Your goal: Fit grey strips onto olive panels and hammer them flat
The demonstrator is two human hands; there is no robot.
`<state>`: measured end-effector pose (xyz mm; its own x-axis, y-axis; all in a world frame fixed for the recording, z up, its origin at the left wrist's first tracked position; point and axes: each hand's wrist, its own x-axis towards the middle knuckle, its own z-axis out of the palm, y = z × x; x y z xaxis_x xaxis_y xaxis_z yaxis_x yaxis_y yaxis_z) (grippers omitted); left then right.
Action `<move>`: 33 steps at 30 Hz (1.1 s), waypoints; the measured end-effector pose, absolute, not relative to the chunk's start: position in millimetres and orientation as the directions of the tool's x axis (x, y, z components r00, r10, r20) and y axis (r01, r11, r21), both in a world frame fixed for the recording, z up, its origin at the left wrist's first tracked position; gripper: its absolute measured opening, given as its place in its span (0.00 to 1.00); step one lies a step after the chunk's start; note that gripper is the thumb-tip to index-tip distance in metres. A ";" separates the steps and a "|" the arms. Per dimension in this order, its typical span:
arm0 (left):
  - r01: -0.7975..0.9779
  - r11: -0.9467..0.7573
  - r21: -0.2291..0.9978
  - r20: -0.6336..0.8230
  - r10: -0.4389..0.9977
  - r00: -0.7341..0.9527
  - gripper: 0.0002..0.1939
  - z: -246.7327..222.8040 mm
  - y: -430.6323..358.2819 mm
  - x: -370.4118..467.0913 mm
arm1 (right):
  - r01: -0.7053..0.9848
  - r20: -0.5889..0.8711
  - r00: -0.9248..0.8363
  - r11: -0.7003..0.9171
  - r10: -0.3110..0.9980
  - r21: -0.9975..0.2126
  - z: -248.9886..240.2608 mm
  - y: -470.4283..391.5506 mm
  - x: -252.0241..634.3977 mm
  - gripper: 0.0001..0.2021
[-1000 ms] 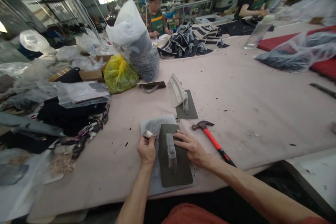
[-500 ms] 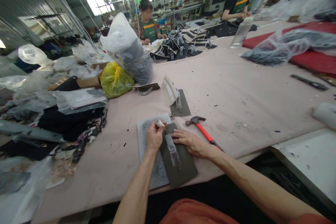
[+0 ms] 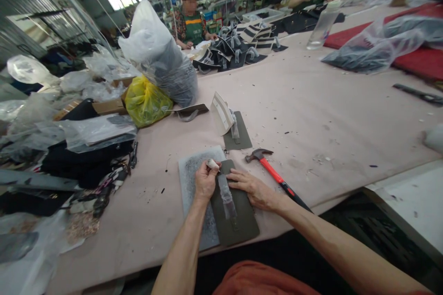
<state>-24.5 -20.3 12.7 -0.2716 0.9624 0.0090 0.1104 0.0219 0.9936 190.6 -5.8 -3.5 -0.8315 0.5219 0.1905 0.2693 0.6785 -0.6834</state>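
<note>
A dark olive flat panel with rounded corners lies partly over a speckled grey board at the table's front. Along the panel runs a strap wrapped in clear plastic. My left hand is closed at the panel's upper left edge, pinching a short white cylindrical piece; whether it joins the strap I cannot tell. Spread over the panel's right side, the fingers of my right hand rest flat, holding nothing. To the right of that hand lies a claw hammer with a red and black handle.
Beyond the board stands a folded pale piece on another olive panel. Plastic bags, one yellow, crowd the left. A clear bottle and a bagged dark bundle are at the right. Co-workers sit across the table.
The camera view has shifted slightly, so more of the hammer's handle shows. Both hands keep nearly the same place on the panel and the same hold.
</note>
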 end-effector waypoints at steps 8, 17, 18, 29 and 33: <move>0.302 0.017 0.953 0.078 0.951 -0.299 0.07 13.9 -21.2 -19.8 | 0.238 0.236 -0.827 0.698 0.510 -0.675 -11.5 -4.8 188.3 0.31; 0.463 -0.066 0.884 0.152 0.977 -0.151 0.08 13.3 -18.6 -23.2 | 0.628 0.205 -0.552 0.564 0.808 -0.536 23.8 0.3 225.2 0.28; 0.465 -0.078 0.882 0.158 0.978 -0.135 0.08 12.6 -18.3 -24.0 | 0.737 0.184 -0.435 0.466 0.882 -0.490 24.4 1.1 233.2 0.24; 0.437 -0.175 0.882 0.189 0.982 0.011 0.08 15.2 -16.6 -31.6 | 0.331 -0.705 -0.196 -0.631 0.681 -0.701 54.6 -13.4 243.2 0.03; 0.448 -0.165 0.879 0.192 0.981 -0.016 0.07 13.3 -20.1 -30.5 | 0.333 -0.480 -0.176 -0.407 0.859 -0.851 96.5 -18.3 219.5 0.12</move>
<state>-30.5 -20.1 13.3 -0.0156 0.9812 0.1925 0.4480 -0.1652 0.8786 219.5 -18.3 96.5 -0.1761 0.8595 -0.4799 0.3327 -0.4069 -0.8508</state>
